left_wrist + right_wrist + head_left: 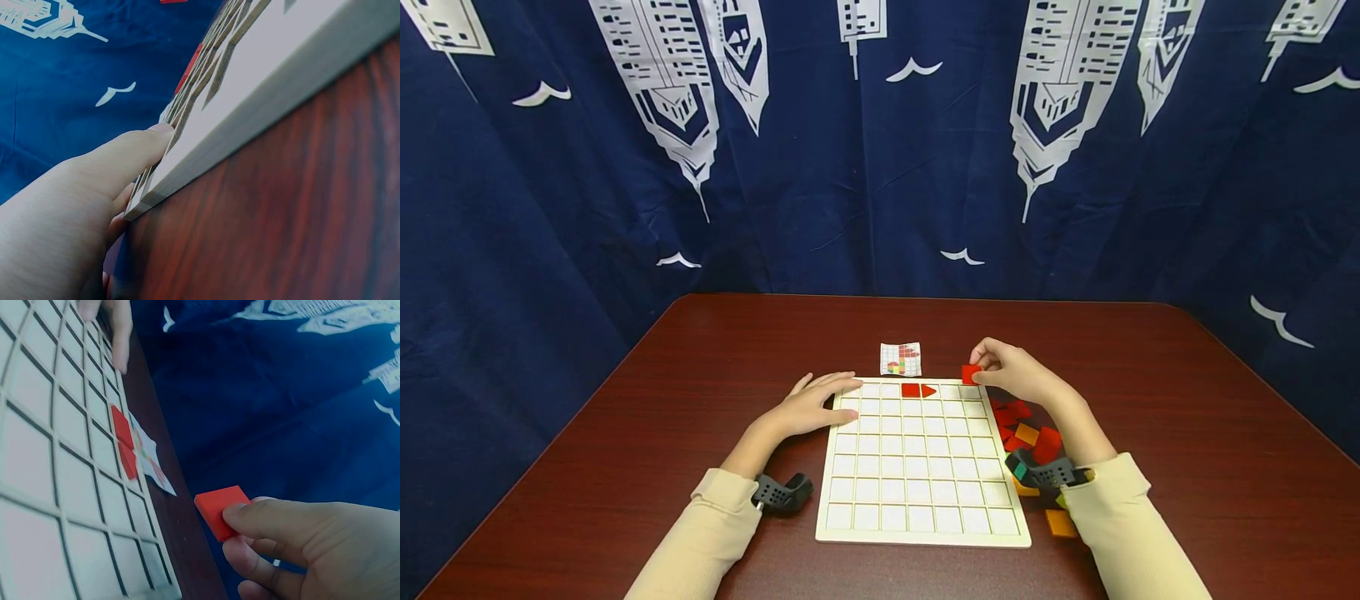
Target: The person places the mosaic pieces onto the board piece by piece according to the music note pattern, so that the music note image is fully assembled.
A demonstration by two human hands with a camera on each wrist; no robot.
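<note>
Red square is pinched in narrow R grip, held near far R corner of board; L grip, spread wide, is rested on board's far L corner. If pinch slips, square may be dropped; if board's jogged by L grip, red pcs on top may be shifted

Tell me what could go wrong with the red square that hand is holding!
The right hand pinches the red square near its edge, so it might slip. The square could also bump the red triangle lying on the white board. And if the left hand at the board's edge pushes, the board might slide.
</note>
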